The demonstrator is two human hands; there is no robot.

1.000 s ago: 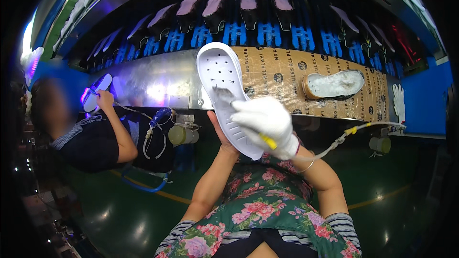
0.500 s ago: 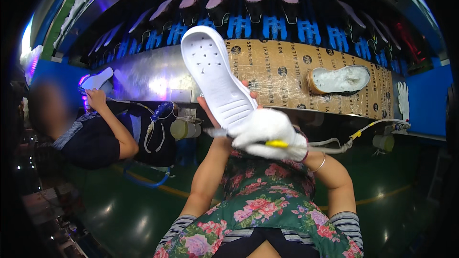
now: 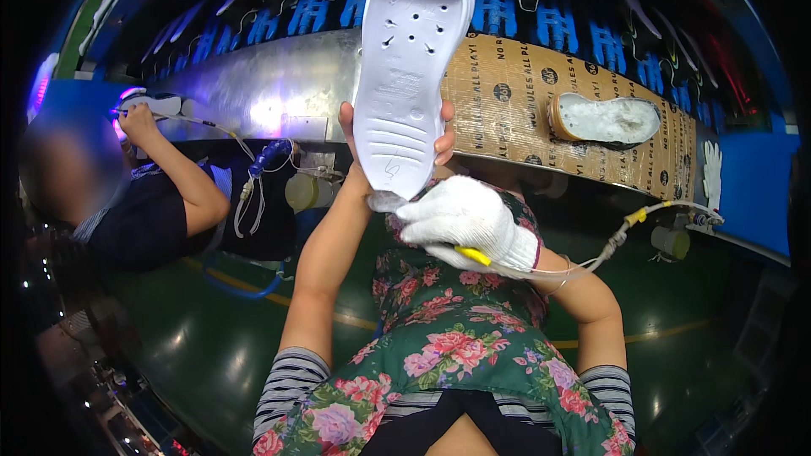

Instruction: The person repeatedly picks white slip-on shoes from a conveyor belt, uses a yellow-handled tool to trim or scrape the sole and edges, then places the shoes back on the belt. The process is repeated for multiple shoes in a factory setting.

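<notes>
A white shoe sole (image 3: 397,93), with small holes in its far end and curved ridges towards its heel, is held up lengthwise before me. Bare fingers of my left hand (image 3: 444,137) wrap its right edge, with the thumb on the left edge; the palm is hidden behind it. At the heel, a greyish translucent piece (image 3: 387,201) shows by my wrist. My right hand (image 3: 469,221), in a white knit glove, is closed near the heel around a thin tube with a yellow sleeve (image 3: 473,255). The tool's tip is hidden by the glove.
Another sole on a brown-edged form (image 3: 610,120) lies on the cardboard-covered bench (image 3: 515,131). Shoe lasts on blue holders line the back. A white glove (image 3: 712,176) hangs at right, near the tube (image 3: 621,232). At left, a co-worker's hand (image 3: 138,124) holds another sole.
The sole has risen higher in view and shifted right, now more upright. My right hand has come off its heel, where a thin dark mark shows. The co-worker's sole has tilted flatter.
</notes>
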